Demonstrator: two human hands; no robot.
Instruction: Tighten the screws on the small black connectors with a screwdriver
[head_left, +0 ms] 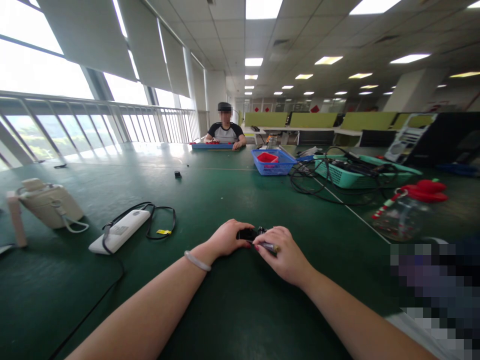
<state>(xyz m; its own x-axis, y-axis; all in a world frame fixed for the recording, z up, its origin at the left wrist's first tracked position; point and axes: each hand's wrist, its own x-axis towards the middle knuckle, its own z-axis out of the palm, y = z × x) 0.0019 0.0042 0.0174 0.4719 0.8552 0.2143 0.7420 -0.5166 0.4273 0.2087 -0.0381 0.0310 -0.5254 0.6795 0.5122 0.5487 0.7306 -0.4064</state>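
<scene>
Both my hands meet at the middle of the green table (pixel 210 195). My left hand (pixel 225 239), with a pale bracelet on its wrist, is closed around a small black part (pixel 246 234) and holds it against the tabletop. My right hand (pixel 285 254) is closed in a pinch on a thin pen-like tool (pixel 269 246) with a brass-coloured tip, laid against the black part. Most of the part is hidden by my fingers.
A white power bank (pixel 119 231) with a black cable lies to the left, beside a beige bag (pixel 48 204). A blue basket (pixel 273 163), a teal basket (pixel 348 175) with cables and a clear bottle with a red lid (pixel 405 212) stand to the right. Another person (pixel 225 132) sits at the far end.
</scene>
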